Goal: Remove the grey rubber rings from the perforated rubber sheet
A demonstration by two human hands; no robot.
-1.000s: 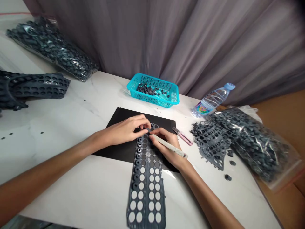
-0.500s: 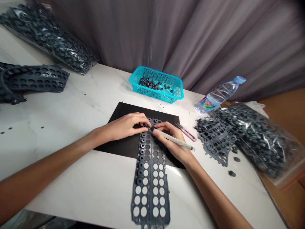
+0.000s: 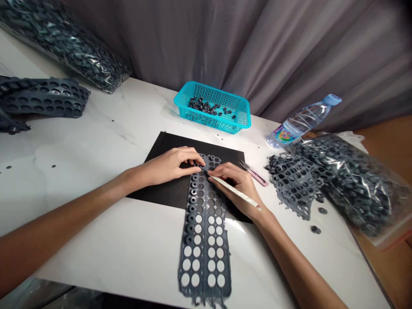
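Note:
A long dark-grey rubber sheet [image 3: 205, 257] with rows of round holes lies lengthwise before me, its far part on a black mat [image 3: 167, 193]. Small rubber rings [image 3: 189, 228] still sit along its left column; many other holes are bare. My left hand [image 3: 178, 163] has thumb and forefinger pinched at a ring near the sheet's far end; the fingertips partly hide it. In my right hand [image 3: 240, 189] is a slim, pen-like tool with a white handle [image 3: 234, 191]. Its dark tip meets the sheet right beside my left fingertips.
Behind the mat stands a turquoise basket [image 3: 212, 124] holding loose rubber pieces. Pink snips [image 3: 255, 174], a water bottle [image 3: 302, 122], a scrap of holed rubber [image 3: 294, 184] and a full plastic bag [image 3: 350, 184] are at right. Another bag [image 3: 74, 47] and rubber sheets [image 3: 45, 98] lie at left.
The camera view has shifted slightly. The tool in my right hand has turned a little, its back end lower, while both hands stay at the same part of the sheet.

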